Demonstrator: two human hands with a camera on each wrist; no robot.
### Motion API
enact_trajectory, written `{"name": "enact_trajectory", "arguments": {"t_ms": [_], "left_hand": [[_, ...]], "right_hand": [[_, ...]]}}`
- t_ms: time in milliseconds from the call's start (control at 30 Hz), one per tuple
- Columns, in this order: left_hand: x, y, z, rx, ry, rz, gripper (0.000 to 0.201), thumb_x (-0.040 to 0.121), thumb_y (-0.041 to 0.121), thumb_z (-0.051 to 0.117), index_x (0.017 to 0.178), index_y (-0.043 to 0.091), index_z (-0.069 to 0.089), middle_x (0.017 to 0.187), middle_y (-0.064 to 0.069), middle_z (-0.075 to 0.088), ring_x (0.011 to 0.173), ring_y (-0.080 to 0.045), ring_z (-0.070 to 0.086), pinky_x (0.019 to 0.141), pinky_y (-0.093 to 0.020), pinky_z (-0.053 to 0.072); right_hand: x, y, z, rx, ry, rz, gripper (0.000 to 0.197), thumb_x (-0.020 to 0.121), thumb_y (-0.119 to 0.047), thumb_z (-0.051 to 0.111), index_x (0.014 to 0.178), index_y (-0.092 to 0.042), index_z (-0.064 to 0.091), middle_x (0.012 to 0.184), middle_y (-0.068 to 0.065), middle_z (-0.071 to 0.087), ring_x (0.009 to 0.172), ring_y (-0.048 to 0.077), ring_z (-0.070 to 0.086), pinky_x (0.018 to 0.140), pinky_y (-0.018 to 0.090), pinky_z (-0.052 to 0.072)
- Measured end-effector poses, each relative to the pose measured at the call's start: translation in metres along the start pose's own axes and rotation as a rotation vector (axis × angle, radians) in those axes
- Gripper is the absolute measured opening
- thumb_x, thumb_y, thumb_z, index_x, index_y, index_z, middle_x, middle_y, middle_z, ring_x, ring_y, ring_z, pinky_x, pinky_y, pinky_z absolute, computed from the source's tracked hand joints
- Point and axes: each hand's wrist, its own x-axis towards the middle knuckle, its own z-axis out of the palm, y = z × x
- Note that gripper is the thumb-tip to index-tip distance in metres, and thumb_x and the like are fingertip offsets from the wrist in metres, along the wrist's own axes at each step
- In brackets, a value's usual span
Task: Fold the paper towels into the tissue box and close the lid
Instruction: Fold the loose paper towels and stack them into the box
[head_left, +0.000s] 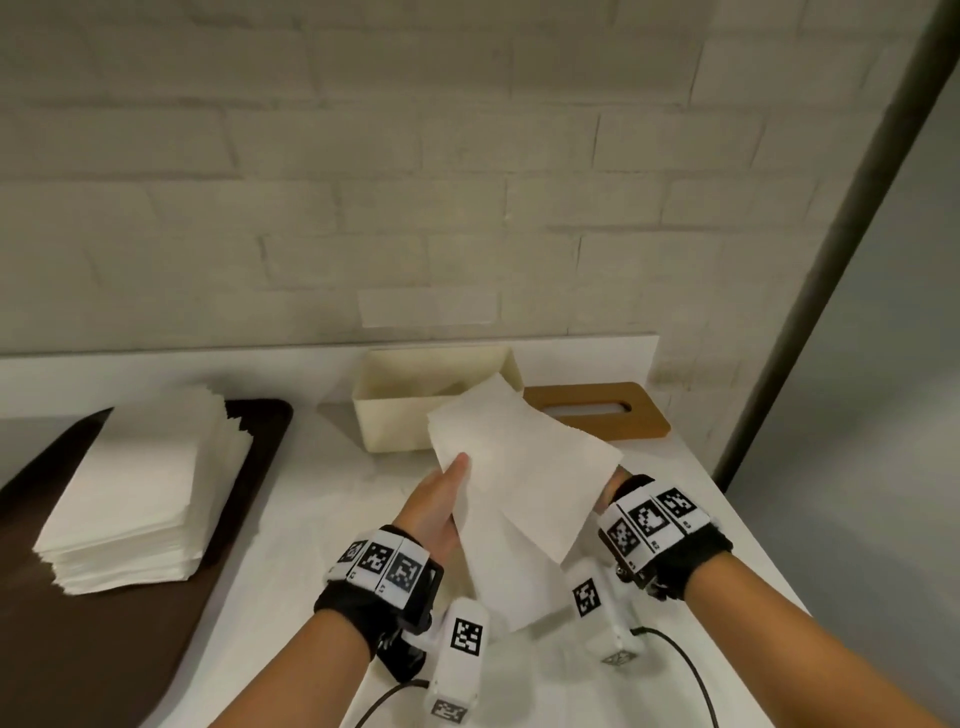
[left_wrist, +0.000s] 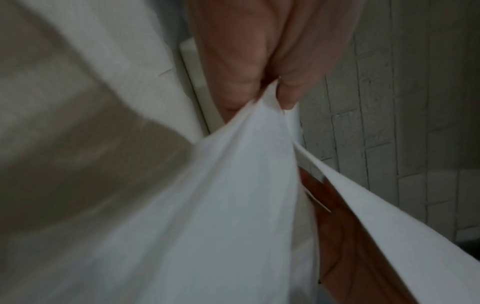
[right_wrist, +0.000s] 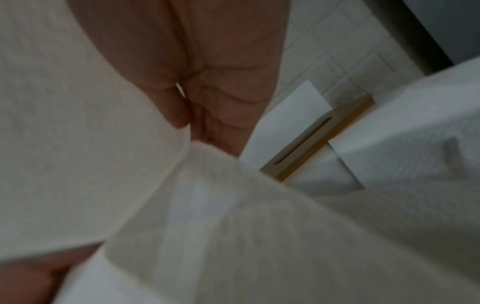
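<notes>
A white paper towel (head_left: 519, 478) hangs folded between both hands above the white table, just in front of the open cream tissue box (head_left: 395, 415). My left hand (head_left: 441, 499) pinches its left edge, thumb on top; in the left wrist view the fingers (left_wrist: 233, 61) clamp the paper towel (left_wrist: 233, 185). My right hand (head_left: 618, 483) holds the right edge from below, mostly hidden by the sheet; in the right wrist view the paper towel (right_wrist: 233, 216) covers most of the fingers (right_wrist: 207, 72). The wooden lid (head_left: 597, 410) with its slot lies flat to the right of the box.
A thick stack of white paper towels (head_left: 140, 493) sits on a dark brown tray (head_left: 130, 649) at the left. A brick wall (head_left: 467, 182) runs behind the table. A dark pole (head_left: 831, 249) rises at the right, past the table's right edge.
</notes>
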Motion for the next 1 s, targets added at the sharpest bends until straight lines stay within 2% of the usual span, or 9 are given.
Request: {"name": "enact_trajectory", "arguments": {"t_ms": [100,167,267,333,467,633,833,900,1000], "left_hand": [[-0.003,0.002,-0.001,0.027,0.01,0.015,0.038,0.098,0.029,0.041,0.127,0.006,0.051,0.122,-0.013,0.062,0.11,-0.027,0.06,0.09,-0.036,0.048],[-0.005,0.006,0.0,0.031,0.001,0.033,0.037,0.098,0.028,0.041,0.128,0.009,0.05,0.121,-0.012,0.063,0.108,-0.025,0.06,0.087,-0.033,0.049],[-0.006,0.01,0.005,0.036,-0.041,0.051,0.04,0.098,0.032,0.038,0.133,0.012,0.046,0.125,-0.01,0.061,0.114,-0.025,0.058,0.096,-0.037,0.046],[-0.006,0.012,0.009,0.026,-0.043,0.053,0.046,0.099,0.037,0.034,0.133,0.009,0.047,0.128,-0.012,0.06,0.115,-0.025,0.058,0.097,-0.037,0.045],[-0.005,0.012,0.012,-0.018,-0.023,0.061,0.053,0.099,0.043,0.026,0.133,0.008,0.047,0.127,-0.012,0.06,0.11,-0.024,0.06,0.083,-0.033,0.05],[-0.004,0.009,0.015,-0.013,-0.122,0.08,0.056,0.097,0.05,0.029,0.131,0.012,0.051,0.125,-0.012,0.063,0.116,-0.028,0.059,0.1,-0.044,0.045],[-0.007,0.015,0.023,-0.098,-0.206,0.046,0.073,0.09,0.065,0.015,0.129,0.017,0.052,0.126,-0.011,0.061,0.118,-0.024,0.057,0.094,-0.036,0.047],[-0.01,0.016,0.025,-0.049,-0.216,0.033,0.062,0.091,0.059,0.028,0.126,0.016,0.055,0.122,-0.011,0.064,0.114,-0.024,0.06,0.092,-0.034,0.049],[-0.009,0.012,0.027,0.059,-0.133,0.072,0.04,0.094,0.028,0.049,0.128,0.007,0.053,0.114,-0.011,0.067,0.102,-0.024,0.065,0.081,-0.032,0.053]], "right_hand": [[0.006,-0.004,-0.008,0.045,0.025,0.075,0.055,0.094,-0.049,0.034,0.123,-0.008,0.057,0.102,0.01,0.065,0.097,0.023,0.06,0.092,0.029,0.046],[-0.002,-0.013,-0.013,0.025,-0.024,0.078,0.058,0.087,-0.06,0.04,0.111,-0.013,0.065,0.106,0.008,0.069,0.101,0.023,0.063,0.086,0.034,0.049],[-0.01,-0.014,-0.018,-0.05,-0.114,0.053,0.039,0.084,-0.035,0.063,0.109,-0.005,0.065,0.103,0.005,0.07,0.089,0.016,0.066,0.074,0.021,0.054],[-0.013,-0.017,-0.017,-0.149,-0.068,-0.024,0.031,0.086,-0.021,0.063,0.11,-0.003,0.063,0.1,0.002,0.066,0.079,0.008,0.062,0.064,0.01,0.051],[-0.012,-0.014,-0.022,-0.055,-0.081,-0.058,0.02,0.086,-0.014,0.061,0.105,-0.007,0.064,0.097,0.004,0.069,0.08,0.012,0.064,0.071,0.02,0.053],[-0.011,-0.003,-0.014,-0.111,-0.172,0.013,0.007,0.085,-0.014,0.063,0.092,-0.013,0.065,0.093,0.003,0.068,0.08,0.012,0.064,0.074,0.022,0.054],[-0.008,0.002,-0.011,-0.115,-0.105,0.017,0.027,0.085,-0.015,0.064,0.109,-0.002,0.064,0.106,0.01,0.066,0.091,0.02,0.063,0.085,0.028,0.05],[-0.009,-0.001,-0.011,-0.143,-0.114,0.011,0.022,0.084,-0.016,0.064,0.103,-0.005,0.065,0.103,0.009,0.066,0.087,0.018,0.064,0.085,0.029,0.05],[-0.012,-0.004,-0.012,-0.201,-0.114,0.006,0.018,0.083,-0.018,0.067,0.098,-0.008,0.064,0.104,0.01,0.068,0.085,0.018,0.064,0.083,0.03,0.053]]}}
